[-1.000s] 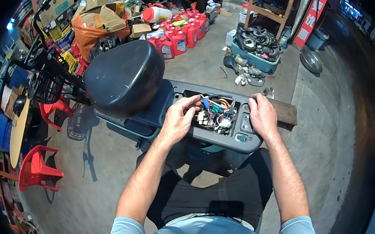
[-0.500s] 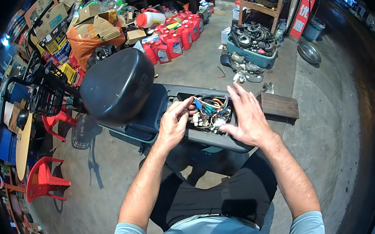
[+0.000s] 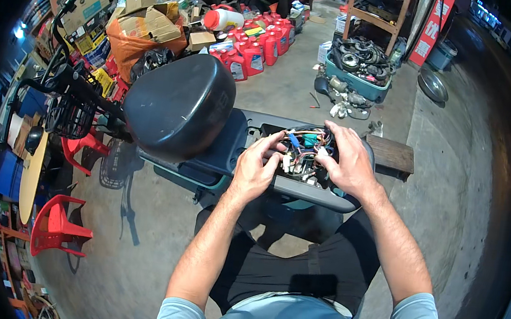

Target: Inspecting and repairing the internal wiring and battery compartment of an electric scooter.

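At frame centre, your left hand (image 3: pixel 255 173) pinches a connector in the wire bundle (image 3: pixel 304 154) inside the scooter's open compartment (image 3: pixel 333 200). Your right hand (image 3: pixel 344 163) curls over the bundle's right edge. Bare concrete floor (image 3: pixel 452 201) lies open to the right.

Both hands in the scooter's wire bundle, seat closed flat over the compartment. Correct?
Not quite: the seat is raised, tipped up to the left of the open compartment, as the head view shows. The rest holds: left hand and right hand are both in the wire bundle.
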`<action>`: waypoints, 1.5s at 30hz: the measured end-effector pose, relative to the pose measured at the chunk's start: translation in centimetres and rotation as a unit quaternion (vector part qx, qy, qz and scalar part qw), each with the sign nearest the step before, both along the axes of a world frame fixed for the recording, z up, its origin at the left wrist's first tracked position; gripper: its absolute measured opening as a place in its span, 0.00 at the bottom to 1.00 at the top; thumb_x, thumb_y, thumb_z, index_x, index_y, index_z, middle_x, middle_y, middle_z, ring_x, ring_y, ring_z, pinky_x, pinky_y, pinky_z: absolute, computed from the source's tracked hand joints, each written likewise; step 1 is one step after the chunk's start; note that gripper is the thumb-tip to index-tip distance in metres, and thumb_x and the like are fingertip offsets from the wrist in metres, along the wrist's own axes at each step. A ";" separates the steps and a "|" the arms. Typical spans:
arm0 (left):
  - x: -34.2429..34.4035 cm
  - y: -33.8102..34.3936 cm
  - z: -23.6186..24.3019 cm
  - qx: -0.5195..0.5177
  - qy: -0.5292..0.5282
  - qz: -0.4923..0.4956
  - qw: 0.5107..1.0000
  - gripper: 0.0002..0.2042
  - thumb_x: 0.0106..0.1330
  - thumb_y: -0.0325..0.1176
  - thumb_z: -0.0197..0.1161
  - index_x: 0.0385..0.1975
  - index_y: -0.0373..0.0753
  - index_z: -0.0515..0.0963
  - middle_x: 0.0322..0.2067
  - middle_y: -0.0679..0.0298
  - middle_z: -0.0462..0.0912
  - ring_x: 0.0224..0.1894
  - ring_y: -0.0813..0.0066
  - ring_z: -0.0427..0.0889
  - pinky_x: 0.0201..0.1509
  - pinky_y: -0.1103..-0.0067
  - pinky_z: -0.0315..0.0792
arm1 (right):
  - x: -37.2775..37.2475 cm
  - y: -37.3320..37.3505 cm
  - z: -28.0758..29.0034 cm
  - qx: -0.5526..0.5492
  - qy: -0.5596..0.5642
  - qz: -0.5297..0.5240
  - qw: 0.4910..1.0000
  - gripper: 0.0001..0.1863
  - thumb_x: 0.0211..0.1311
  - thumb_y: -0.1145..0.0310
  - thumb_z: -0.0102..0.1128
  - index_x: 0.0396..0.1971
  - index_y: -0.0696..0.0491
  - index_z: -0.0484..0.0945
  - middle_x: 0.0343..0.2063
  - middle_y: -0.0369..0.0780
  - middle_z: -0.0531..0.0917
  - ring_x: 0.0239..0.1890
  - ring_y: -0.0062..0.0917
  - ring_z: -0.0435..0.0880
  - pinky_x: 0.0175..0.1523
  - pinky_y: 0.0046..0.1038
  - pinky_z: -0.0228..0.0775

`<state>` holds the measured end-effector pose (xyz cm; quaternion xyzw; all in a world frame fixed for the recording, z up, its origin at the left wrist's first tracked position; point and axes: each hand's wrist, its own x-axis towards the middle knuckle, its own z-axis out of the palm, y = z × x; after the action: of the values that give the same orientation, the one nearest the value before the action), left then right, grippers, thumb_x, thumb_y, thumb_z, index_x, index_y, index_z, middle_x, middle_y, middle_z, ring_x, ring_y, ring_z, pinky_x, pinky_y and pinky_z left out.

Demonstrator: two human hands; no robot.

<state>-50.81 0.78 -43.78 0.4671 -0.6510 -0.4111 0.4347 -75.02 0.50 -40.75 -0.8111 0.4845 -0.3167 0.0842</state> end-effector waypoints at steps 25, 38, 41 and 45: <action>0.3 1.2 0.5 -0.042 -0.049 -0.003 0.998 0.18 0.58 0.24 0.69 0.48 0.39 0.74 0.41 0.68 0.87 0.41 0.82 0.83 0.40 0.83 0.72 | 0.0 0.0 0.5 0.099 -0.177 0.013 0.979 0.27 0.60 0.72 0.64 0.60 0.59 0.72 0.50 0.48 0.81 0.55 0.37 0.82 0.62 0.35 0.72; 0.2 0.9 0.2 -0.019 -0.037 0.029 0.999 0.14 0.61 0.27 0.69 0.46 0.38 0.78 0.41 0.69 0.86 0.41 0.84 0.83 0.37 0.85 0.71 | -0.4 -0.6 -0.2 0.171 -0.274 0.017 0.946 0.25 0.65 0.72 0.62 0.62 0.58 0.72 0.50 0.47 0.84 0.55 0.30 0.83 0.63 0.32 0.72; 0.4 0.9 0.3 -0.009 -0.021 0.008 1.000 0.16 0.59 0.28 0.71 0.47 0.38 0.78 0.41 0.69 0.86 0.39 0.85 0.82 0.36 0.85 0.71 | -0.4 -0.6 -0.2 0.184 -0.275 0.016 0.944 0.24 0.65 0.73 0.61 0.61 0.58 0.72 0.50 0.46 0.84 0.54 0.29 0.83 0.63 0.32 0.73; 0.6 1.0 0.6 -0.018 -0.033 -0.003 0.999 0.17 0.58 0.28 0.71 0.47 0.38 0.79 0.39 0.70 0.86 0.38 0.86 0.82 0.36 0.86 0.71 | -0.4 -0.5 -0.1 0.180 -0.261 0.010 0.948 0.24 0.65 0.73 0.61 0.61 0.58 0.72 0.49 0.46 0.85 0.53 0.29 0.84 0.62 0.31 0.73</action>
<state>-50.23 1.81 -43.20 0.4705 -0.6738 -0.3855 0.4196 -75.47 0.00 -40.85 -0.6761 0.4862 -0.4244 0.3555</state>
